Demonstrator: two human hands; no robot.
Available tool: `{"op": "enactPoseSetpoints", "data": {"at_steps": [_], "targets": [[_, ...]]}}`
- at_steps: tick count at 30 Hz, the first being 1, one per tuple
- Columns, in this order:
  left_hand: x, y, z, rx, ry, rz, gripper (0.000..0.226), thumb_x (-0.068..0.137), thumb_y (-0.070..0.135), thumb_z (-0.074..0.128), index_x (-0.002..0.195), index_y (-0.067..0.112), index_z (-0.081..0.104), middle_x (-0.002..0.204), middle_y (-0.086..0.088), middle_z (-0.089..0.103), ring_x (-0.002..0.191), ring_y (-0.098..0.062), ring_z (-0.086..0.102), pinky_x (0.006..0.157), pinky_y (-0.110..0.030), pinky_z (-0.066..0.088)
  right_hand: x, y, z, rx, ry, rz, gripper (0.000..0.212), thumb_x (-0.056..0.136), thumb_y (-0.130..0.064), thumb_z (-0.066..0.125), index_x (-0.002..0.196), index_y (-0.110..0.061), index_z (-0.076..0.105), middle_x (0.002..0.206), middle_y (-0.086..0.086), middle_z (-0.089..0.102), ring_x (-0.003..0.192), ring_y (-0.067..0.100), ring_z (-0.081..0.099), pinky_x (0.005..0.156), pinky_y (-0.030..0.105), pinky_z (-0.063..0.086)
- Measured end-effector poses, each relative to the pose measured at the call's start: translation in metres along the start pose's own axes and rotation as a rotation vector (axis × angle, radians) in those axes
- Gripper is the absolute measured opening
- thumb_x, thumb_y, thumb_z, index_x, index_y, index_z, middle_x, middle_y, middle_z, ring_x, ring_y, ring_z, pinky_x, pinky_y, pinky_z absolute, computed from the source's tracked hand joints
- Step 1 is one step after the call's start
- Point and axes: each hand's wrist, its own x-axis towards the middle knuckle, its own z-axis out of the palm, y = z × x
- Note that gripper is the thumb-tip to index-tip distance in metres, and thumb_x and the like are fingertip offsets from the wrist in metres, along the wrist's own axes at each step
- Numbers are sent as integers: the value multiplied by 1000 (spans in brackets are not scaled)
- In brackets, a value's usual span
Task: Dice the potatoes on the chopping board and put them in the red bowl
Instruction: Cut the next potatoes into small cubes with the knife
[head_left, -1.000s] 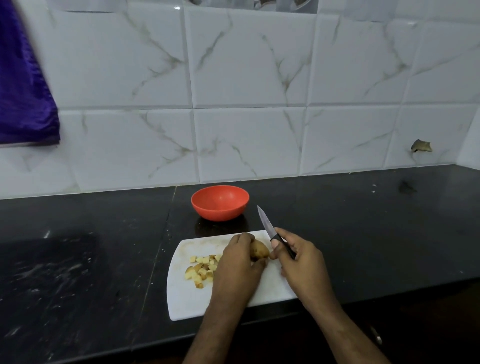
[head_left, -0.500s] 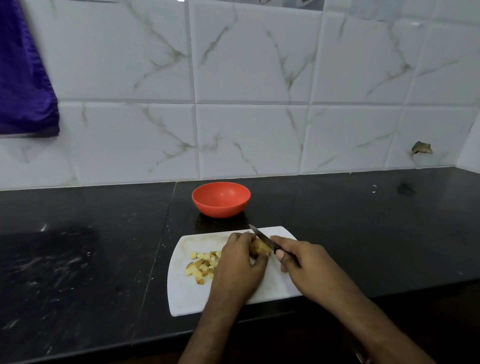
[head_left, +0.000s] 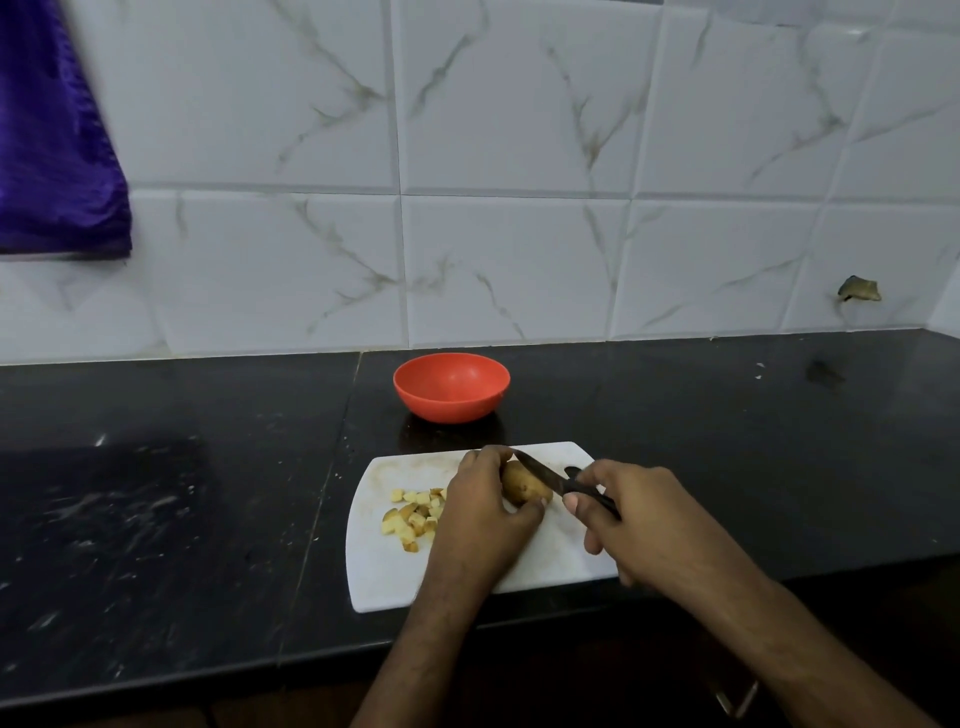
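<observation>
Potato (head_left: 522, 483) sits unpeeled on the chopping board (head_left: 384, 577), the left hand (head_left: 485, 512) curled round it so it cannot roll under the knife (head_left: 540, 474), whose handle the right hand (head_left: 636, 514) grips. Diced pieces (head_left: 413, 514) lie heaped to the left, just clear of the cut, with the red bowl (head_left: 451, 387) waiting beyond. From the head view, the left fingertips and the blade's bite are hidden.
</observation>
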Motion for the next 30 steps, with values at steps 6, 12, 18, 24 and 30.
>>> {"op": "enactPoseSetpoints", "data": {"at_steps": [6,12,18,24,30], "targets": [[0,-1,0,-4,12,9,54,78,31,80,126,26,56,118,13,55,108,-6,56,96,-30,52,1,3,1,-86,10,0,35,100,-43,50,77,-20,62,64,-2,71,45,2,60,48,19,42],[1,-1,-1,27,19,11,57,80,33,79,133,20,59,119,9,55,110,-7,55,98,-24,47,6,1,6,-215,9,-4,31,102,-43,41,80,-25,51,70,-4,56,62,11,54,49,26,31],[1,0,-2,59,11,0,52,83,33,79,130,20,62,117,7,56,106,-6,54,96,-23,46,10,-5,10,-310,-112,-23,25,105,-41,29,92,-25,43,75,-8,45,72,14,52,63,31,40],[0,4,-3,66,1,12,39,83,30,75,120,20,65,111,8,58,101,-6,55,91,-23,48,6,-5,10,-318,-108,-29,22,104,-41,31,92,-27,40,74,-8,45,67,12,50,57,29,36],[0,4,-2,8,-12,17,46,82,25,69,127,20,59,107,15,56,102,-2,55,81,-9,40,4,-7,10,-232,-61,-20,27,104,-41,36,89,-22,49,77,-5,55,72,16,58,55,28,42]]}}
